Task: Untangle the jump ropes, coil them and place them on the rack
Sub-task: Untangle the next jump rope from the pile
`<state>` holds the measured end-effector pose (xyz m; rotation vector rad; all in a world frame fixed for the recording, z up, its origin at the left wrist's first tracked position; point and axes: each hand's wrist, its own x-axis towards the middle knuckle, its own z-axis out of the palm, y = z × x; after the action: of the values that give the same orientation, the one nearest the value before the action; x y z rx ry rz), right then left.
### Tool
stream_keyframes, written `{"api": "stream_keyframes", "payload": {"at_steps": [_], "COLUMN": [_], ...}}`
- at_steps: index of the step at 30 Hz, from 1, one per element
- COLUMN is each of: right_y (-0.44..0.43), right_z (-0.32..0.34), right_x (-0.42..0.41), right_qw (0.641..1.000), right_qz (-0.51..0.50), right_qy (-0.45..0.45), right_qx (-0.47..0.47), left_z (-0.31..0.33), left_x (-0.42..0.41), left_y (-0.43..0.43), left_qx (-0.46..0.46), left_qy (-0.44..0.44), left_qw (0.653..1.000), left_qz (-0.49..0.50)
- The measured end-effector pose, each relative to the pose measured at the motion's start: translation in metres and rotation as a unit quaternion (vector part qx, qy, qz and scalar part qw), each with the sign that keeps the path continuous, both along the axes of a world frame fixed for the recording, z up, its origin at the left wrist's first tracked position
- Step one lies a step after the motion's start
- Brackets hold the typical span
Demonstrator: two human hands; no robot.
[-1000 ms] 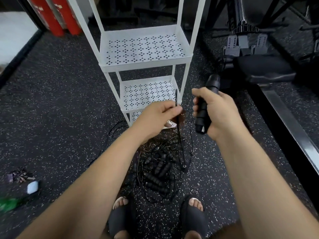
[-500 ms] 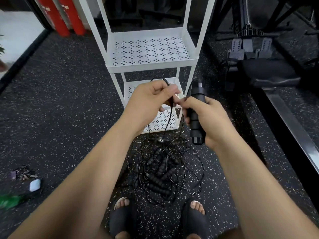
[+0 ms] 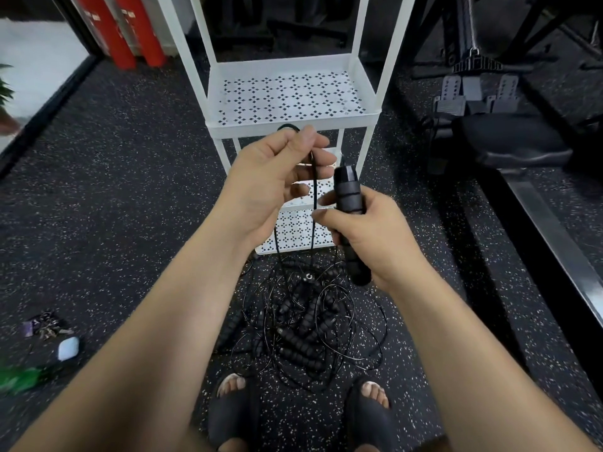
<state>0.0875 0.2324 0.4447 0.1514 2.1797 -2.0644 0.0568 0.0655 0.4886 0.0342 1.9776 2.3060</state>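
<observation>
My right hand (image 3: pixel 368 236) grips a black foam jump-rope handle (image 3: pixel 349 194), held nearly upright in front of the white rack (image 3: pixel 290 122). My left hand (image 3: pixel 277 177) pinches a loop of thin black cord (image 3: pixel 314 190) just left of the handle; the loop pokes out above my fingers and two strands hang down from it. Both strands drop into a tangled pile of jump ropes (image 3: pixel 310 324) with several black handles on the speckled floor between the rack and my feet.
The rack's perforated shelves hold nothing. Red cylinders (image 3: pixel 124 31) stand at the back left. A black gym machine with a padded seat (image 3: pixel 509 141) and a metal rail fills the right. A small white case (image 3: pixel 68 348) and keys lie on the floor at left.
My left hand gathered the cord into a loop and rose with it. My right hand brought the handle down and left, close beside the loop. The view drew nearer the rack.
</observation>
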Motion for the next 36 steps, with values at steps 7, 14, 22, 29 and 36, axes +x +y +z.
{"api": "stream_keyframes", "payload": {"at_steps": [7, 14, 22, 29, 36], "right_y": [-0.004, 0.007, 0.015, 0.025, 0.038], "right_z": [0.003, 0.016, 0.028, 0.040, 0.042], "right_x": [0.004, 0.000, -0.004, -0.003, -0.007], "right_qw": [1.000, 0.999, 0.996, 0.992, 0.989], "right_qz": [0.010, -0.037, -0.055, -0.063, -0.101], "right_qy": [0.015, 0.010, 0.034, 0.056, 0.044], "right_qx": [0.023, -0.038, -0.068, -0.092, -0.100], "left_z": [-0.003, -0.043, -0.120, -0.154, -0.140], "left_x": [-0.005, -0.010, 0.002, 0.013, 0.011], "left_y": [0.000, 0.000, 0.007, 0.019, 0.020], "left_qx": [-0.004, -0.092, -0.385, -0.464, -0.442], "left_qy": [0.002, -0.120, -0.129, -0.065, -0.083], "left_qw": [1.000, 0.984, 0.871, 0.833, 0.844], "left_qz": [-0.002, -0.096, -0.275, -0.293, -0.293]}}
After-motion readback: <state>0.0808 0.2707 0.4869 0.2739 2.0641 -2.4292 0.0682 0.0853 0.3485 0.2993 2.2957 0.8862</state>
